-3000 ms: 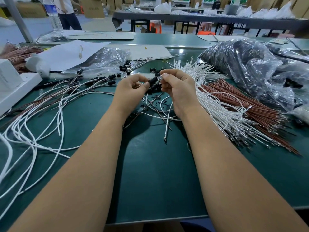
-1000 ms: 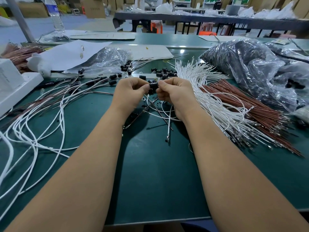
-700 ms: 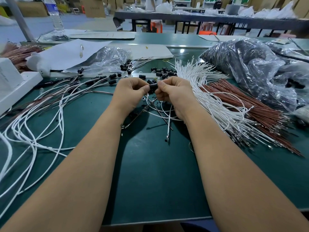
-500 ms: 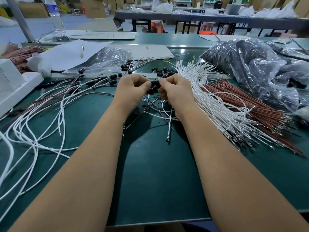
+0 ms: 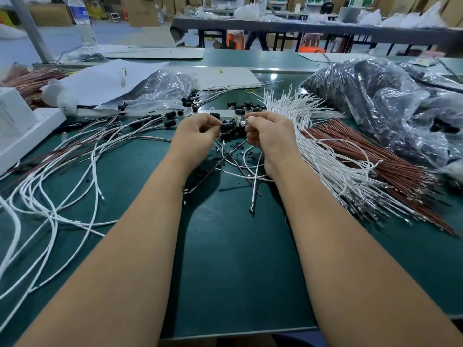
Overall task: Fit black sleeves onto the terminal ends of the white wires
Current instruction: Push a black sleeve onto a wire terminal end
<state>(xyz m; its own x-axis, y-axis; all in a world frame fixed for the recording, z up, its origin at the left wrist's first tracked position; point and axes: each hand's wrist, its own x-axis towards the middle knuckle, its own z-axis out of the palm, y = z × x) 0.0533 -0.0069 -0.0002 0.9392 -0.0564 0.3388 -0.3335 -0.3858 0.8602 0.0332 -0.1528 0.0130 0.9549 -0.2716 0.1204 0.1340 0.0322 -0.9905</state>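
Green matting covers the workbench (image 5: 233, 259). At upper centre of the frame the left hand (image 5: 195, 136) pinches a small black cylindrical sleeve (image 5: 227, 126) between curled fingertips, just beside the right hand (image 5: 269, 135), whose curled fingers pinch the metal terminal end of a thin white wire (image 5: 255, 181) that hangs down to the mat. Loose black sleeves (image 5: 241, 106) lie just above the hands. A fanned bundle of white wires (image 5: 323, 156) spreads at right, beside brown wires (image 5: 385, 161). Sleeved wires (image 5: 75, 156) sprawl at left.
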